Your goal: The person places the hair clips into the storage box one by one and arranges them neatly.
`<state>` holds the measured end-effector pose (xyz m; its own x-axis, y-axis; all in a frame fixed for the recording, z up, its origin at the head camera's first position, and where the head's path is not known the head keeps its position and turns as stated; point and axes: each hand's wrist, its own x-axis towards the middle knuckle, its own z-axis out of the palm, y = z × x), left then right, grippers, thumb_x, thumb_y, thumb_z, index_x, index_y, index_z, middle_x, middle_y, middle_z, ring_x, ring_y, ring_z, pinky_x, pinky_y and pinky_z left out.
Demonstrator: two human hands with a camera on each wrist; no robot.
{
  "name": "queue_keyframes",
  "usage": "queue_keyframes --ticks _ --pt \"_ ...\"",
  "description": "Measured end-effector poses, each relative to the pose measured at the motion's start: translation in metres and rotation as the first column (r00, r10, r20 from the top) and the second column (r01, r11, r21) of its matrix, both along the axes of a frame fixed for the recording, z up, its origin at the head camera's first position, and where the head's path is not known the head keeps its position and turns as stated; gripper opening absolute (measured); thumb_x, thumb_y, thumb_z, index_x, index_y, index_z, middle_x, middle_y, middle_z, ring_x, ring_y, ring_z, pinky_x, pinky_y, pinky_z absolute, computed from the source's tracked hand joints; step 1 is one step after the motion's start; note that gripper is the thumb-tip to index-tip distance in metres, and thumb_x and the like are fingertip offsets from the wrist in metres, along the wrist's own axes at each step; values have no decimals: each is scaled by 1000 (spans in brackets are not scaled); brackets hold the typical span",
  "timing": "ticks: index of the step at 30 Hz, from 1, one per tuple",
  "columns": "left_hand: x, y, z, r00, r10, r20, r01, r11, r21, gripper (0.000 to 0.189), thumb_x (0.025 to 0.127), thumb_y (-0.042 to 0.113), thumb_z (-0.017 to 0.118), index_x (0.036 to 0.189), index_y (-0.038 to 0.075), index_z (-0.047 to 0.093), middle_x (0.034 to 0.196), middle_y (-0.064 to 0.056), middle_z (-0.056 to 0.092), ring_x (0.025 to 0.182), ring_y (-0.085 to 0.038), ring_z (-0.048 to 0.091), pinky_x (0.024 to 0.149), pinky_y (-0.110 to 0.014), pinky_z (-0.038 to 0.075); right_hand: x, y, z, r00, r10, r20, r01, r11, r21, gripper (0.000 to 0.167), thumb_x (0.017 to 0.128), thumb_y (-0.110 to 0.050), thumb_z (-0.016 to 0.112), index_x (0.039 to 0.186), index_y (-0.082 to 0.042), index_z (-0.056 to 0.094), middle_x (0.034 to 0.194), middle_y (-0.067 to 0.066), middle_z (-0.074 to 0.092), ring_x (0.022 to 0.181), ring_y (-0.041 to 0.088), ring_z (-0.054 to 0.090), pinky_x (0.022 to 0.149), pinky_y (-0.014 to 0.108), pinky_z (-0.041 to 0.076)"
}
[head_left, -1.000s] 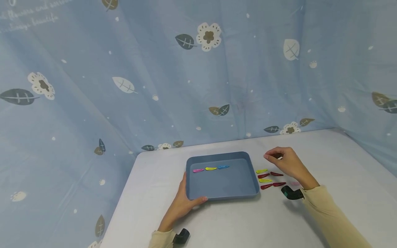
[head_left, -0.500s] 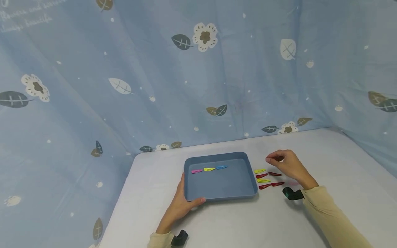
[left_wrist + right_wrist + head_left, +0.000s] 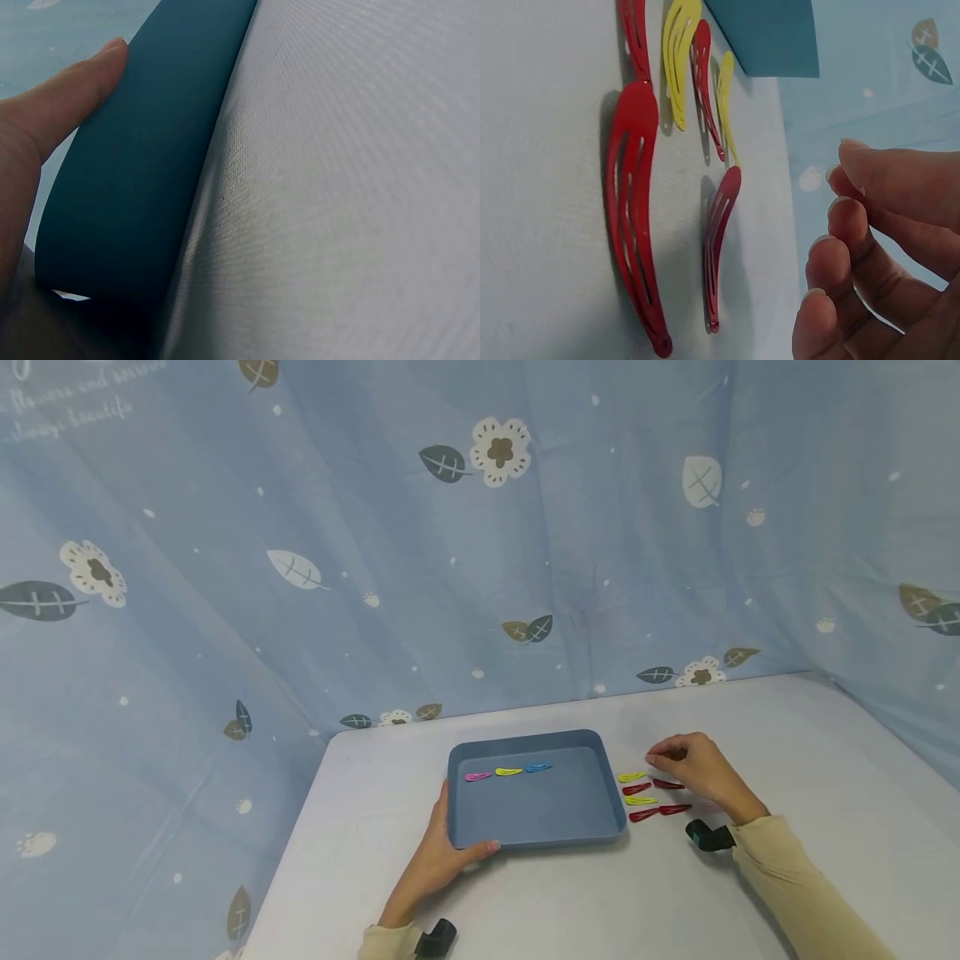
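My left hand (image 3: 435, 860) holds the near left corner of a blue-grey tray (image 3: 540, 814), thumb against the near wall and fingers along the left side. In the left wrist view the thumb lies at the tray wall (image 3: 142, 157). A pink hair clip (image 3: 477, 777), a yellow hair clip (image 3: 508, 772) and a blue hair clip (image 3: 538, 767) lie in a row inside the tray. My right hand (image 3: 697, 768) hovers above and beside the loose clips, its fingers loosely curled with nothing visible between them. Below it lie a red hair clip (image 3: 634, 202) and a dark red clip (image 3: 721, 240).
Several more red and yellow clips, among them a yellow clip (image 3: 632, 777), lie close to the tray's right wall on the white cloth (image 3: 562, 902). A faint pink thing (image 3: 708, 807) shows beside the right wrist. A blue patterned curtain (image 3: 390, 527) hangs behind the table.
My right hand has shifted slightly right and down toward the loose clips. The left hand stays on the tray, and the clips lie as before.
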<state>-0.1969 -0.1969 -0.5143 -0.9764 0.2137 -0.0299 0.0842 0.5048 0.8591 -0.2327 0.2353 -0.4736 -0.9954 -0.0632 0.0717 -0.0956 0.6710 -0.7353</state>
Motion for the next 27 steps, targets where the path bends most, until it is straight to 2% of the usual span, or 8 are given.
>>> queue_keyframes --ticks 12,27 --pt "0 0 1 1000 6 -5 -6 1000 -2 132 76 44 89 168 16 -2 176 -14 5 161 -41 14 125 -68 19 -5 -1 -8 999 -3 41 3 1000 7 22 97 -17 72 107 2 77 105 16 75 90 21 66 78 30 54" --pt "1 1 2 1000 1 6 -1 1000 5 133 76 45 90 168 16 -2 176 -14 5 161 -40 13 125 -67 19 -6 -2 -13 997 9 75 -11 999 37 20 95 -14 73 107 2 78 102 15 75 86 22 63 72 31 53"
